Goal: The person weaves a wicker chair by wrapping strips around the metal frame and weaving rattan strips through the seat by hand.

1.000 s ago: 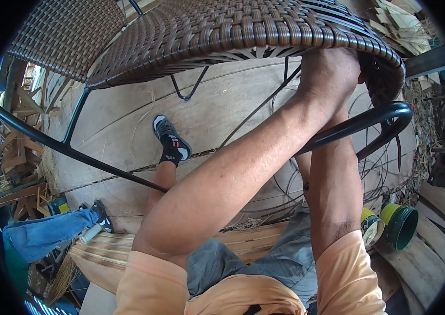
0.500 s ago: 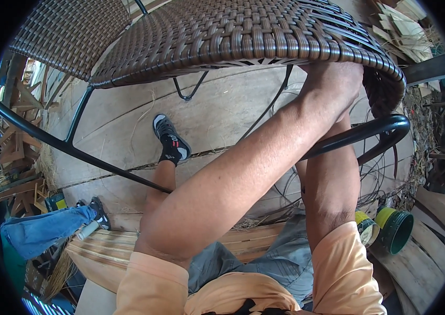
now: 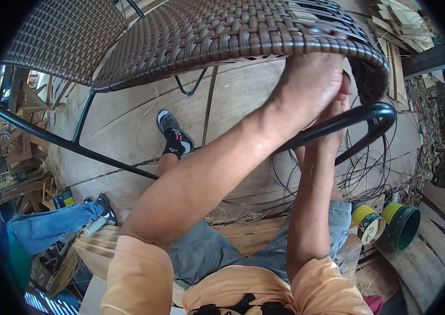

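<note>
A chair with a brown woven seat [image 3: 222, 37] stands before me on a black metal frame [image 3: 359, 116]. My left hand [image 3: 311, 79] is bent up against the underside of the seat's near edge, toward its right end. It looks closed, though its fingertips are hidden by the rim and I cannot make out what they grip. Close below it, partly covered by the left hand and the frame's tube, is my right hand [image 3: 339, 106]; its fingers are mostly hidden. Near both hands, some seat strands run without cross weaving, leaving gaps. A brown strand [image 3: 210, 100] hangs beneath the seat.
The woven backrest [image 3: 65, 42] rises at upper left. Thin dark strands [image 3: 369, 163] lie coiled on the floor at right, near two green-and-yellow buckets [image 3: 402, 227]. Another person's leg in blue jeans [image 3: 57, 223] is at lower left. Wood pieces [image 3: 23, 142] are piled along the left.
Both hands have shifted left in the picture, along with the chair's right end. The left wrist is bent more. The hanging strand now shows farther left and more upright.
</note>
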Available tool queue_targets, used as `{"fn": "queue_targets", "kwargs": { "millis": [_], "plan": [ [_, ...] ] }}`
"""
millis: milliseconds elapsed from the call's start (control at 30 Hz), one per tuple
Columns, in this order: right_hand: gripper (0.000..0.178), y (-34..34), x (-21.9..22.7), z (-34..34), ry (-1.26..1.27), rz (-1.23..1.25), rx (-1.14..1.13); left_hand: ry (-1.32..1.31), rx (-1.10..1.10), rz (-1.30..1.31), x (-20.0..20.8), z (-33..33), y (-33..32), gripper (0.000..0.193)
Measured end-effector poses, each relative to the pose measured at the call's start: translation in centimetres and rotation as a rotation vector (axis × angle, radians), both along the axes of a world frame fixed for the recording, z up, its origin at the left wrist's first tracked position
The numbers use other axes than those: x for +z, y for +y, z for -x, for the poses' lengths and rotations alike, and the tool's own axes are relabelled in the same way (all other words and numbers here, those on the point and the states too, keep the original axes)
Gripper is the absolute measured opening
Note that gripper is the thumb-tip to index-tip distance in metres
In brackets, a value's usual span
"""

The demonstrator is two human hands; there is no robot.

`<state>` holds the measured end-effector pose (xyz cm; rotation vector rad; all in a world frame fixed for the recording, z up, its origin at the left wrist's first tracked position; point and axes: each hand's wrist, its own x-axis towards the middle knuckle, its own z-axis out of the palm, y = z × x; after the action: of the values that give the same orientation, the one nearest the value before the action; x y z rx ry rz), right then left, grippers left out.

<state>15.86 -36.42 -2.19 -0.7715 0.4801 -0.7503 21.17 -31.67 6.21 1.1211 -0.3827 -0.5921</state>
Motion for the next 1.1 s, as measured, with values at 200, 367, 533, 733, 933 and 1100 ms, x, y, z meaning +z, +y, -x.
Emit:
{"fn": "queue_targets", "kwargs": {
  "millis": [200, 367, 533, 733, 933, 1100],
  "plan": [
    [0.056, -0.7, 2.8, 0.8, -0.162, 0.063, 0.405, 0.131, -0.122, 0.014, 1.2, 0.6, 1.9, 0.031],
    [0.046, -0.6, 2.4, -0.7, -0.426, -0.279, 0.244, -0.233, -0.061, -0.082, 1.6, 2.2, 3.4, 0.032],
    [0.036, -1.2, 2.7, -1.7, -0.865, -0.496, 0.721, -0.164, -0.027, -0.098, 2.7, 4.1, 5.7, 0.020],
    [0.009, -2.2, 1.5, -0.2, -0.868, -0.975, 0.624, -0.418, 0.157, -0.514, 3.2, 5.4, 7.6, 0.023],
    [0.016, -2.0, 0.4, -0.9, -0.636, -0.689, 0.405, -1.217, 0.325, -0.516, 2.3, 3.0, 5.0, 0.036],
    [0.016, -2.2, -0.9, -0.7, -0.340, -0.652, 0.318, -1.032, 0.238, -0.512, 2.8, 1.7, 3.9, 0.023]
  ]
}}
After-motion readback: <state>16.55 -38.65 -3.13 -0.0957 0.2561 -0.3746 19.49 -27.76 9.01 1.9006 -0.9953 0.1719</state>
